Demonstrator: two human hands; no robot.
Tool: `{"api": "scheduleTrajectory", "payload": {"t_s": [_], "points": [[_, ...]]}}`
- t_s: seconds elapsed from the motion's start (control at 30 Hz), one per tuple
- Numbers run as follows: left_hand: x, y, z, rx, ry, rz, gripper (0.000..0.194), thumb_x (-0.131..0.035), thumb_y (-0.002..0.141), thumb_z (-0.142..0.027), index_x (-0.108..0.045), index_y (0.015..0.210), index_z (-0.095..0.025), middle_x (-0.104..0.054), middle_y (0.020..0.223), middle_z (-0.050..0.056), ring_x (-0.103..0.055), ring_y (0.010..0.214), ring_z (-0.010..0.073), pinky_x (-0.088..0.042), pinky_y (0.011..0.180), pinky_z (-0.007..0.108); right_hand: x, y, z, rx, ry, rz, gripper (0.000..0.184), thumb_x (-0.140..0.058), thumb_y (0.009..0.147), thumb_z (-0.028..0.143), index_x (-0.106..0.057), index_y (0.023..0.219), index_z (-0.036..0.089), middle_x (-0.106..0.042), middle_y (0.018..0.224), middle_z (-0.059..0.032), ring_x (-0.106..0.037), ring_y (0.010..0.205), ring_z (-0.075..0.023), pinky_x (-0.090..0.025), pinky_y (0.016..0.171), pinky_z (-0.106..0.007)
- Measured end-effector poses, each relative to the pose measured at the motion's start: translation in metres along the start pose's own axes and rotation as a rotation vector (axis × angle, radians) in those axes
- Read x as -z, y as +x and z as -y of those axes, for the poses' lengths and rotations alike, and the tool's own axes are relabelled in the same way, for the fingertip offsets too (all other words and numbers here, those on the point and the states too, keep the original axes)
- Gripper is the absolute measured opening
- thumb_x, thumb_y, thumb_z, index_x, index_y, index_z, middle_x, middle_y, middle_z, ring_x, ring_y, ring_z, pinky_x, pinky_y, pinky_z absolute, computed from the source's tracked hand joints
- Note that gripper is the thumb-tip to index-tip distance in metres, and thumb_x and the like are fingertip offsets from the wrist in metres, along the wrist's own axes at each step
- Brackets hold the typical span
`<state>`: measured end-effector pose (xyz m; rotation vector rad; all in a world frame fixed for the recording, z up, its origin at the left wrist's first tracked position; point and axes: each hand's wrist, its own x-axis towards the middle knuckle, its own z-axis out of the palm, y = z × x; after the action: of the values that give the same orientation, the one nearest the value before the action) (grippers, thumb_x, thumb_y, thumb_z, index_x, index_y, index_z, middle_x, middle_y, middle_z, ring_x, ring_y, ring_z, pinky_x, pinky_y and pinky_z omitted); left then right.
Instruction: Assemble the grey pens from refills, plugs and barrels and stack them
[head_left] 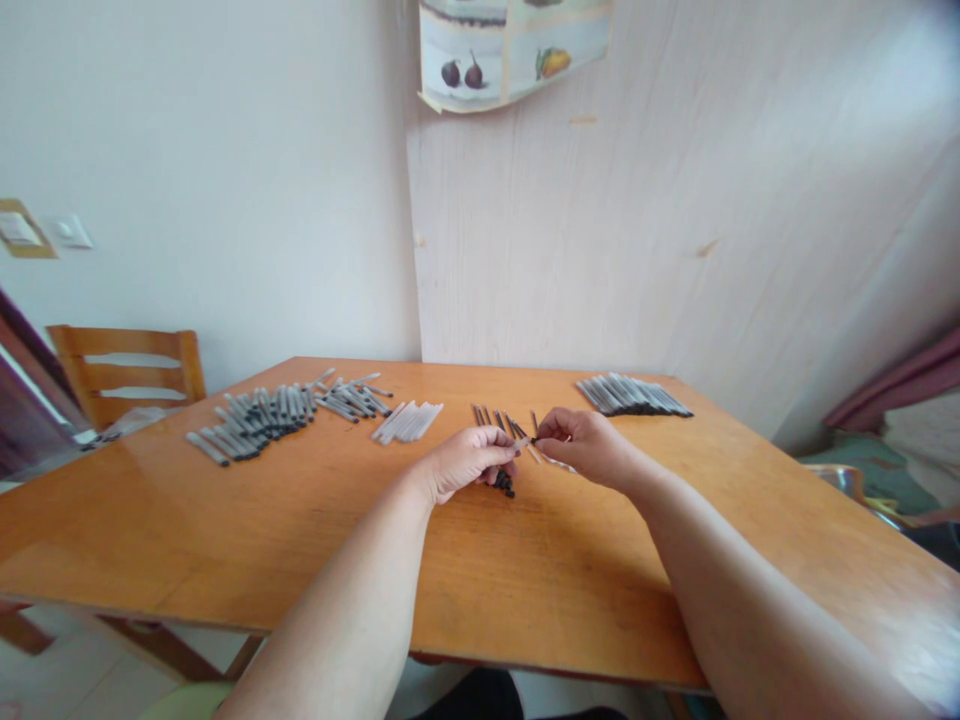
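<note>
My left hand [474, 462] is closed on a pale pen barrel [523, 443] over the middle of the table. Facing it, my right hand [589, 445] pinches a small black pen part [533, 440] at the barrel's end. Whether the two pieces are joined is too small to tell. Under my left hand lies a little heap of black pen parts [505, 485], partly hidden by the fingers. Thin dark-and-pale ink refills [498, 418] lie just beyond both hands. To their left is a group of white pen barrels [407, 422].
On the table's left [360, 530] lie a large pile of pens [262, 418] with black ends and a smaller pile of pens [352, 398]. A neat row of pens [634, 395] lies at the back right. A wooden chair [127, 372] stands beyond the left edge.
</note>
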<state>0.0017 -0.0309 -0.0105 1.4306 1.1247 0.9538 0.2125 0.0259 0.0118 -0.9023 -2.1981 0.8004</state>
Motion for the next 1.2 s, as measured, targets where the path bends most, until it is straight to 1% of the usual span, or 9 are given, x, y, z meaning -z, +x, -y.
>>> {"api": "scheduleTrajectory", "payload": {"t_s": [0.3, 0.4, 0.53, 1.0, 1.2], "points": [[-0.0021, -0.0016, -0.0038, 0.028, 0.016, 0.004, 0.03, -0.066, 0.074, -0.04, -0.059, 0.089, -0.015, -0.068, 0.077, 0.005, -0.048, 0.052, 0.007, -0.027, 0.05, 0.022, -0.0006, 0.0012, 0.0001, -0.019, 0.025, 0.021, 0.011, -0.061, 0.07, 0.027, -0.063, 0.076, 0.018, -0.059, 0.062, 0.001, -0.049, 0.056, -0.0108, -0.035, 0.049, -0.022], [-0.0027, -0.0018, -0.0041, 0.03, 0.016, 0.006, 0.029, -0.067, 0.074, -0.039, -0.059, 0.088, -0.015, -0.068, 0.076, 0.005, -0.048, 0.052, 0.0072, -0.028, 0.051, 0.022, -0.0011, 0.0015, 0.0, -0.017, 0.056, 0.021, 0.012, -0.062, 0.071, 0.028, -0.063, 0.077, 0.018, -0.058, 0.062, 0.0015, -0.048, 0.056, -0.0105, -0.034, 0.05, -0.022], [-0.0025, -0.0017, -0.0029, 0.019, 0.018, 0.015, 0.029, -0.065, 0.076, -0.041, -0.059, 0.089, -0.015, -0.068, 0.077, 0.005, -0.048, 0.052, 0.0072, -0.027, 0.05, 0.022, -0.0016, 0.001, 0.0002, -0.014, 0.106, 0.021, 0.013, -0.062, 0.072, 0.029, -0.063, 0.078, 0.018, -0.056, 0.06, 0.0022, -0.047, 0.054, -0.01, -0.034, 0.05, -0.022], [-0.0044, -0.0028, -0.0063, 0.034, -0.012, 0.022, 0.026, -0.065, 0.076, -0.036, -0.058, 0.087, -0.014, -0.068, 0.077, 0.005, -0.047, 0.051, 0.0066, -0.028, 0.05, 0.022, -0.001, -0.0001, 0.0037, -0.056, 0.21, 0.068, 0.017, -0.063, 0.074, 0.032, -0.061, 0.081, 0.017, -0.06, 0.063, 0.0003, -0.049, 0.055, -0.0107, -0.036, 0.051, -0.023], [-0.0052, -0.0035, -0.0074, 0.036, -0.023, 0.023, 0.03, -0.067, 0.074, -0.038, -0.059, 0.088, -0.014, -0.068, 0.075, 0.005, -0.047, 0.051, 0.0066, -0.029, 0.05, 0.022, -0.0016, 0.0016, 0.0005, -0.068, 0.265, 0.083, 0.021, -0.065, 0.073, 0.035, -0.059, 0.082, 0.017, -0.059, 0.064, 0.0003, -0.05, 0.056, -0.0108, -0.037, 0.052, -0.023]]}}
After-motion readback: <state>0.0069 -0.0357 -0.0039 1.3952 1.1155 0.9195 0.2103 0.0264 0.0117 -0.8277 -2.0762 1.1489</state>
